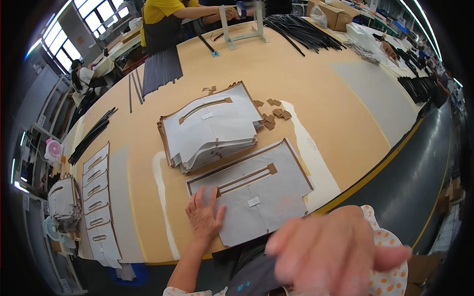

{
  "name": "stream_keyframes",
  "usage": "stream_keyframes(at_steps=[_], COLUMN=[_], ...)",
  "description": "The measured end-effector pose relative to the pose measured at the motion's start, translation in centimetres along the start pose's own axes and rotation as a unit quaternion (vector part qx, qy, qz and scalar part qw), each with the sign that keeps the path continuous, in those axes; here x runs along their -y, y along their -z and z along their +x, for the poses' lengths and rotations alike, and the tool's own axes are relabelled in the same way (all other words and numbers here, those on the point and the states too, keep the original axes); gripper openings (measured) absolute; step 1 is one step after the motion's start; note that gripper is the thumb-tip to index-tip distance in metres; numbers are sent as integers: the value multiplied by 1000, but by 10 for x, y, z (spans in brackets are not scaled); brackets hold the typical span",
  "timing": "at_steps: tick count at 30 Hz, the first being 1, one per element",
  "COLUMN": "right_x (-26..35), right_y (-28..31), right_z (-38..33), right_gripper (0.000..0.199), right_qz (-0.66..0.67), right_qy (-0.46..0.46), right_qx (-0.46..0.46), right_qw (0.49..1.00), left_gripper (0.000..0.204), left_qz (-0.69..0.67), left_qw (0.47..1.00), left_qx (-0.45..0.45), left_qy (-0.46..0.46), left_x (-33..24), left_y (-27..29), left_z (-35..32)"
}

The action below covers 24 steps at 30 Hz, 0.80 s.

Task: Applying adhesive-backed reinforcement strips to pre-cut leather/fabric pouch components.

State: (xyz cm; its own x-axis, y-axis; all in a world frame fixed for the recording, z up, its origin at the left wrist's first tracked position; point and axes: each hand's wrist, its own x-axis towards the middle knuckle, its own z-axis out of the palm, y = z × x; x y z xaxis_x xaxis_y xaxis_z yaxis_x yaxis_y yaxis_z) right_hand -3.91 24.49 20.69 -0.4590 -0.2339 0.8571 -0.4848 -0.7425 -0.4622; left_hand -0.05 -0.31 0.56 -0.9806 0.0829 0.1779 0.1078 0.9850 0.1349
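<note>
A flat pale grey bag-like panel (281, 200) with brown edges lies in front of me, a long brown-trimmed slot across it and a small white tag below the slot. My left hand (203, 217) rests on its left part, fingers spread beside the slot's left end. Raised close to the camera over the near right side, my right hand (331, 251) is blurred. Its fingers seem bent, and whether they hold anything does not show. Just beyond the panel sits a thick stack of similar panels (197, 135), wavy at the near side.
Small brown squares (277, 114) lie right of the stack. Panels (97, 195) lie in an overlapping row at left, near black strips (94, 133). Across the tan table (340, 118), a person in yellow (160, 19) works by a metal stand (243, 37) and dark strips (303, 32).
</note>
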Motion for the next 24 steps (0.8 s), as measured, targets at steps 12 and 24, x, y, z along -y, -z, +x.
stream_keyframes(at_steps=[12, 24], right_x=[19, -57], right_y=[-35, 153], right_z=[-52, -162], right_gripper=[23, 48], right_qz=[-4, -564], right_qy=[0, -380], right_qx=[99, 88], right_qw=[995, 728], left_gripper=[57, 53], left_qz=[-24, -29], left_qw=[1000, 999], left_qx=[2, -15], left_qy=[8, -4], left_x=[-7, 0], left_y=[14, -5], left_z=[-19, 2])
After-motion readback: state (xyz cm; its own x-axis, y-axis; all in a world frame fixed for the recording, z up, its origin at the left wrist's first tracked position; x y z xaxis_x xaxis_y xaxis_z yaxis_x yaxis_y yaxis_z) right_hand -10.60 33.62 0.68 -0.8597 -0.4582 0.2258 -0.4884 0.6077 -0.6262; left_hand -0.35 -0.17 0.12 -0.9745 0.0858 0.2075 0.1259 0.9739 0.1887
